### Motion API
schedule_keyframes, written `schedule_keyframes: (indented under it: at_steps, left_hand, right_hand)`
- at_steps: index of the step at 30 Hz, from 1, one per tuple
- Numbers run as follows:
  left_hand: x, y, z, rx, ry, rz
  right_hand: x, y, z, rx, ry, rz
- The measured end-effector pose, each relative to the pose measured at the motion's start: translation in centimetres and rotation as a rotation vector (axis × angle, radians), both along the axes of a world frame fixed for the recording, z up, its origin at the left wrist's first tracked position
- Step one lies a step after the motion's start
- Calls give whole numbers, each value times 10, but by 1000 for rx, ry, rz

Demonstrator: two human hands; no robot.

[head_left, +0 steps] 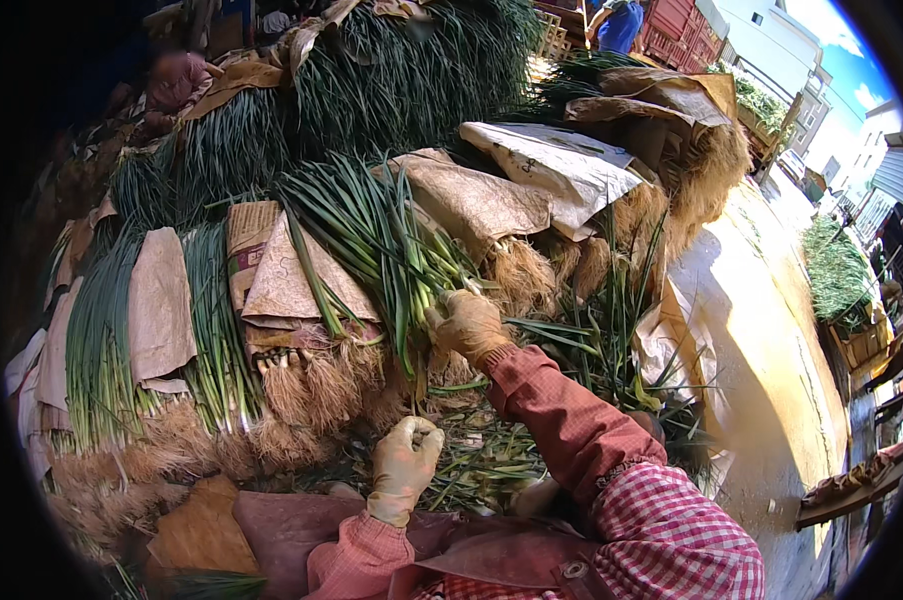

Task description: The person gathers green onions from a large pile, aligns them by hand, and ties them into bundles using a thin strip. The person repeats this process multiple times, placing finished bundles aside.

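My right hand, in a pale work glove, is curled around stems at the root end of a loose heap of green onions. Its fingers partly hide what lies between them. Below it, my gloved left hand hovers over my lap, fingers curled and thumb near the forefinger, with nothing visible in it. The loose heap rests on wrapped bundles whose brown roots hang towards me. Single green onions lie across a paper wrapper left of the heap.
Wrapped bundles line the left, and another paper-covered row stands right of the heap. Tall stacked greens rise behind. Leaf trimmings litter the ground before me. A person sits at far left; another stands behind.
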State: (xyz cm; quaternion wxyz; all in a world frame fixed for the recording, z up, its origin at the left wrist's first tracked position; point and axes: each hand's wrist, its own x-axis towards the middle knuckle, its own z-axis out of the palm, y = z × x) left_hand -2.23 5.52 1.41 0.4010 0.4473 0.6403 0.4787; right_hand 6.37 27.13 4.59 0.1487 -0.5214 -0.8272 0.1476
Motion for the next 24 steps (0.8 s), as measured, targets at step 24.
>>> schedule_keyframes:
  at_steps: [24]
  left_hand:
    - [16,-21,6,20,-475,-68]
  right_hand:
    - [124,-78,15,-576,1326,-47]
